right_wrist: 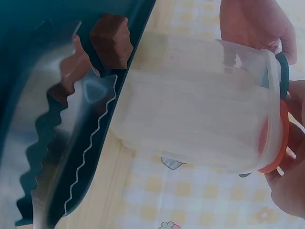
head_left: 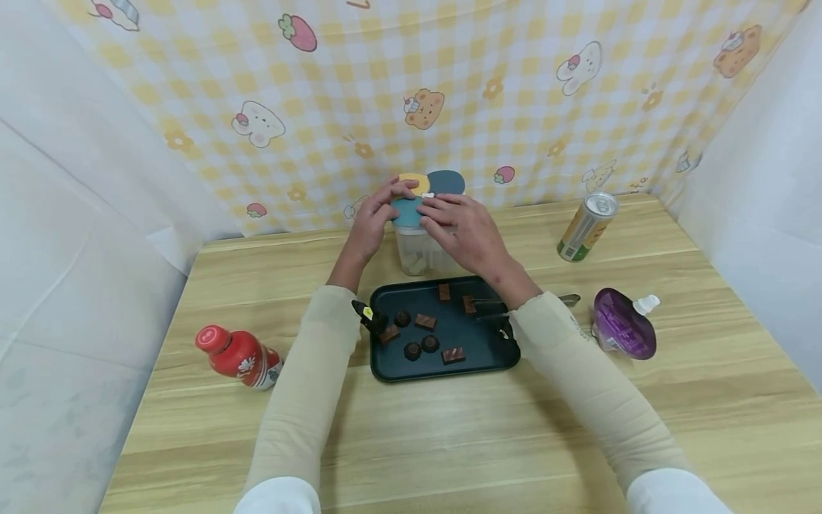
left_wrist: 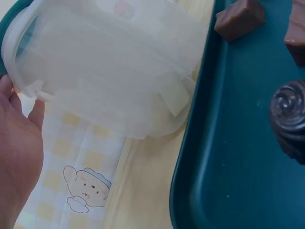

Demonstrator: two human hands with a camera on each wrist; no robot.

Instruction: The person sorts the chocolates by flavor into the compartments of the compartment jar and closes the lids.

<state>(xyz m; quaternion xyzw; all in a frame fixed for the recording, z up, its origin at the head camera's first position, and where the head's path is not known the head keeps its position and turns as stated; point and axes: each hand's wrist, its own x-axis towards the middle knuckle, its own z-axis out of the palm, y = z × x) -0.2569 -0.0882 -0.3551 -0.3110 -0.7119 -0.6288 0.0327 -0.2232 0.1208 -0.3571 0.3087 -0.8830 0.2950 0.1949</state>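
A clear plastic storage container [head_left: 414,250] with coloured lids stands behind the tray; a pale piece [left_wrist: 174,98] lies inside near its bottom. My left hand [head_left: 368,221] holds the container's left rim, thumb at its edge and fingers on top by the teal lid [head_left: 407,212]. On the right side, my right hand [head_left: 467,232] grips the lidded top with its fingers over it. The right wrist view shows its thumb and fingers round an orange lid [right_wrist: 275,148]. Yellow [head_left: 416,183] and dark blue [head_left: 446,182] lids show at the back.
Before the container is a dark tray [head_left: 411,371] with several chocolates [head_left: 425,322] and metal tongs [right_wrist: 78,124], their handle past the right edge. A red bottle [head_left: 240,357] is at left; a can [head_left: 587,227] and a purple spouted pouch [head_left: 623,323] are at right.
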